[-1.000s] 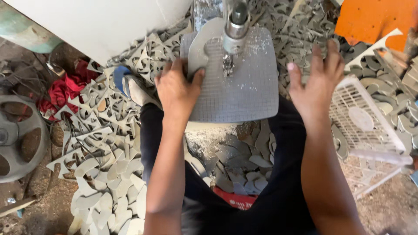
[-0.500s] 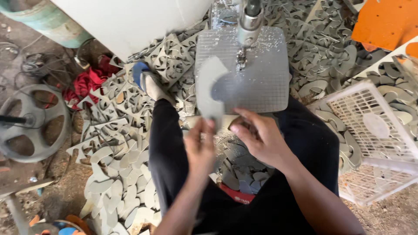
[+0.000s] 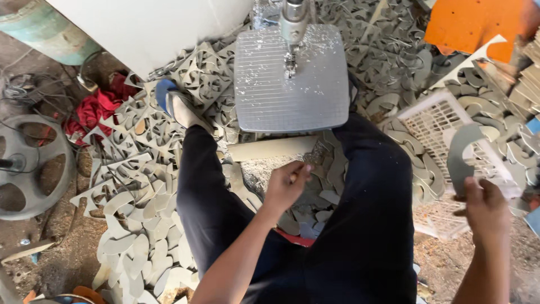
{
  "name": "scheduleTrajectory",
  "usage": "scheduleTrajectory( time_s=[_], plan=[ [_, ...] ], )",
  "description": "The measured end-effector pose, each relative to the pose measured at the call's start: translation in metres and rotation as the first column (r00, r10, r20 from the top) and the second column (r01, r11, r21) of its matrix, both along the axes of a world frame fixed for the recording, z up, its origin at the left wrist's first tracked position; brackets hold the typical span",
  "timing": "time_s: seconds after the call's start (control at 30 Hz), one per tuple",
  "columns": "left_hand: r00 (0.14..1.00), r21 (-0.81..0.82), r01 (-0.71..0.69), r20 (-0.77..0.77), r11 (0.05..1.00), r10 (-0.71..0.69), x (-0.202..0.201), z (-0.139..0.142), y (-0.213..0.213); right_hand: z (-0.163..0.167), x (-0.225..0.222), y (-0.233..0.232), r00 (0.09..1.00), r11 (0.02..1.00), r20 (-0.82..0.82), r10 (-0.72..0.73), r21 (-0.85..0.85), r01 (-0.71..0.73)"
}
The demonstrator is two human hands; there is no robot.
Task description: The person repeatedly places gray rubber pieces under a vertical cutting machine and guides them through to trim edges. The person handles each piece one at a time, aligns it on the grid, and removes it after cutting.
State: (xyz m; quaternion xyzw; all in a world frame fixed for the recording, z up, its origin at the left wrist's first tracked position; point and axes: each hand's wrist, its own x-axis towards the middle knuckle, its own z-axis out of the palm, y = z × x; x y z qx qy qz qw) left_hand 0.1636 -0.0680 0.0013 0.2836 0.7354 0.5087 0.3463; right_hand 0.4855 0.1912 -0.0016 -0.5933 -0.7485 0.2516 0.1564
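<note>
Half a second ago both hands met over the lap below the saw table; now the right hand [image 3: 486, 205] has swung out to the white slatted plastic basket [image 3: 430, 115], fingers closed on a curved grey cut-out piece [image 3: 462, 151] held upright above its near edge, while the left hand [image 3: 286, 184] hangs between the knees, curled round something small I cannot make out. The ribbed, dust-flecked metal saw table [image 3: 292, 84] now lies bare around its blade [image 3: 290, 63], its near edge just clear of a pale flat strip [image 3: 273, 149]. Dull grey offcuts [image 3: 135, 169] crowd the floor on both sides, leaving little free room beyond the lap.
</note>
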Motion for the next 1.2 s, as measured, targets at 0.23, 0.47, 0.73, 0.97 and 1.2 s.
scheduleTrajectory(
  time_s=[0.23, 0.47, 0.73, 0.97, 1.2],
  plan=[
    [0.784, -0.7, 0.237, -0.272, 0.674, -0.558, 0.003, -0.053, 0.017, 0.011, -0.076, -0.032, 0.877, 0.939, -0.338, 0.343, 0.11, -0.325],
    [0.822, -0.828, 0.372, 0.083, 0.42, -0.564, 0.011, -0.107, 0.022, 0.013, -0.256, -0.113, 0.2, 0.258, 0.164, 0.966, -0.603, -0.755],
    [0.854, -0.844, 0.36, 0.126, 0.398, -0.505, 0.027, -0.144, 0.045, -0.029, -0.258, -0.156, 0.024, 0.023, 0.005, 1.0, -0.438, -0.899],
    [0.767, -0.783, 0.459, 0.111, 0.419, -0.632, 0.005, -0.154, 0.058, -0.009, -0.277, -0.122, 0.152, 0.211, 0.173, 0.973, -0.408, -0.888],
    [0.632, -0.725, 0.552, 0.041, 0.412, -0.774, -0.056, -0.037, 0.056, 0.002, -0.249, -0.091, 0.439, 0.438, 0.018, 0.898, 0.018, -0.899]
  ],
)
